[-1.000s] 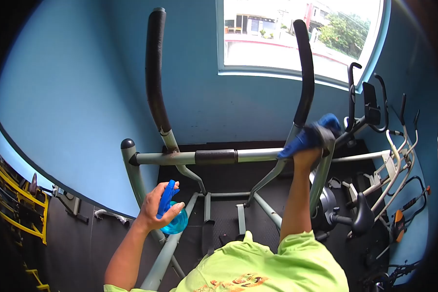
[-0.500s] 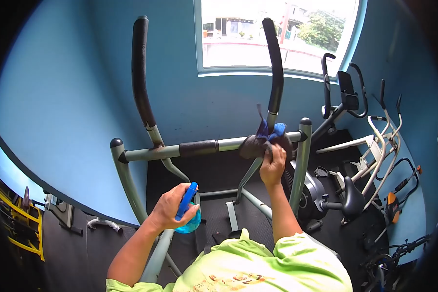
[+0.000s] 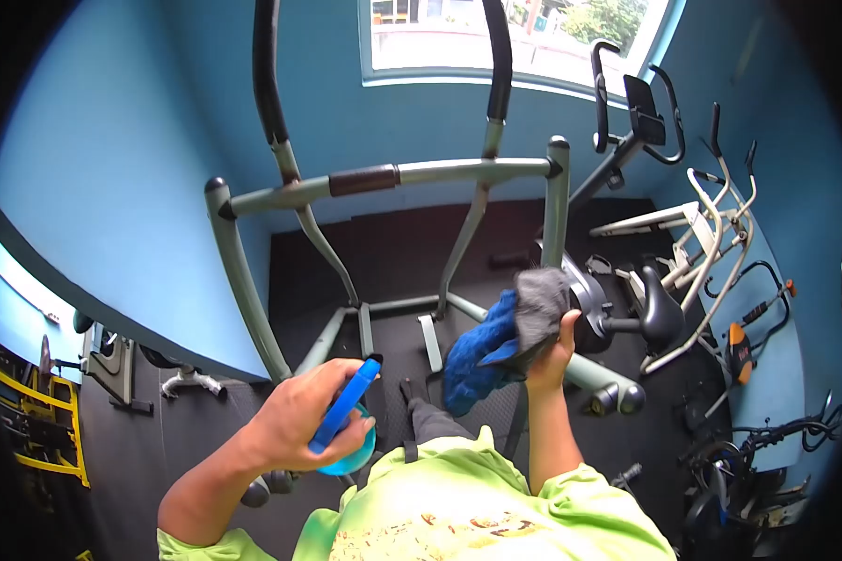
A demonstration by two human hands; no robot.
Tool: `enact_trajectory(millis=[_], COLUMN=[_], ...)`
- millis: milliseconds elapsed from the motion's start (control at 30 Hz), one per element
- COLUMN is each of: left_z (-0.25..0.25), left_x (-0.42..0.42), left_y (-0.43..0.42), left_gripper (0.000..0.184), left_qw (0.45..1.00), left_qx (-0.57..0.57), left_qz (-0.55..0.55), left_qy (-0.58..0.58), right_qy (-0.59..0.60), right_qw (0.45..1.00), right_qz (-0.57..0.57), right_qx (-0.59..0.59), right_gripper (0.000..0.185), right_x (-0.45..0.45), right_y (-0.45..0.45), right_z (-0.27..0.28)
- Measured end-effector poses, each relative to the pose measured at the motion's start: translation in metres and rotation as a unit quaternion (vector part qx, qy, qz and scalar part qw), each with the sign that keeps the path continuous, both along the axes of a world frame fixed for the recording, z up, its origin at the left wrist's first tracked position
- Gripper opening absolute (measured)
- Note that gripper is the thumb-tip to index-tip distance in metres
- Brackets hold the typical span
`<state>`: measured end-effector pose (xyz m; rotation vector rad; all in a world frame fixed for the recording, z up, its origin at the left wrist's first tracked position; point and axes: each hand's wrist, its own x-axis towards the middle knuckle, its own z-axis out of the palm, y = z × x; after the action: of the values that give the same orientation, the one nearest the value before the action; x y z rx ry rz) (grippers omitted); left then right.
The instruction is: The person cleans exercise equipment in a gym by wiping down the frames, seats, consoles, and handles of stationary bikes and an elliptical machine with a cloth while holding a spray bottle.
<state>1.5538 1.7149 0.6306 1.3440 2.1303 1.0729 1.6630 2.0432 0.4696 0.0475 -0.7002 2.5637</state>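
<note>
My left hand (image 3: 304,421) is wrapped round a spray bottle (image 3: 351,453) with a blue trigger head and a clear turquoise body, held low in front of my shirt. In my right hand (image 3: 550,360) is a bunched cloth (image 3: 491,346), dark grey on one side and blue on the other. It hangs to the left of the hand, apart from the machine. Ahead stands an elliptical trainer (image 3: 440,172) with a grey crossbar, a dark grip sleeve at its middle and two tall black-covered handles (image 3: 499,70).
An exercise bike (image 3: 660,313) stands to the right, beside a white-framed machine (image 3: 720,220). Yellow racking (image 3: 42,435) is at the far left. A blue wall with a window (image 3: 505,42) closes off the front. Black matting (image 3: 299,252) covers the floor.
My right hand has left the crossbar with the cloth, moving down toward me. The view has tilted downward. My left hand still grips the spray bottle.
</note>
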Motion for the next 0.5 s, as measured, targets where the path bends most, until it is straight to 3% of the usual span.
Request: enact_trajectory(millis=[33, 100, 133, 167, 267, 333, 400, 500], left_z=[0.005, 0.008, 0.002, -0.002, -0.010, -0.016, -0.033, -0.045], left_x=[0.012, 0.028, 0.034, 0.039, 0.050, 0.052, 0.054, 0.057], left_y=[-0.006, -0.015, -0.022, -0.029, -0.047, -0.057, -0.065, -0.066], left_gripper=[0.049, 0.050, 0.050, 0.050, 0.051, 0.050, 0.051, 0.051], left_qw=[0.999, 0.994, 0.998, 1.000, 0.997, 0.988, 0.987, 0.983], left_qx=[-0.003, -0.024, -0.012, -0.002, -0.004, -0.031, 0.001, 0.017], left_qz=[0.002, 0.016, 0.012, 0.009, 0.048, 0.093, 0.136, 0.185], left_qy=[-0.047, -0.108, -0.066, -0.023, 0.059, 0.123, 0.086, 0.015], right_qy=[0.016, -0.006, -0.011, -0.043, -0.047, -0.080, -0.143, -0.146], right_qw=[0.999, 0.997, 0.993, 0.995, 0.985, 0.983, 0.982, 0.986], right_qz=[0.024, 0.045, 0.043, 0.071, 0.037, 0.044, 0.021, -0.005], right_qx=[0.019, -0.065, -0.106, -0.057, -0.163, -0.160, -0.119, -0.085], right_gripper=[0.074, 0.072, 0.069, 0.062, 0.055, 0.052, 0.045, 0.044], right_x=[0.005, 0.007, 0.007, 0.006, 0.017, 0.022, 0.026, 0.028], right_y=[0.005, 0.000, -0.008, -0.017, -0.045, -0.048, -0.031, -0.016], right_z=[-0.002, -0.025, -0.035, -0.047, -0.059, -0.053, -0.058, -0.048])
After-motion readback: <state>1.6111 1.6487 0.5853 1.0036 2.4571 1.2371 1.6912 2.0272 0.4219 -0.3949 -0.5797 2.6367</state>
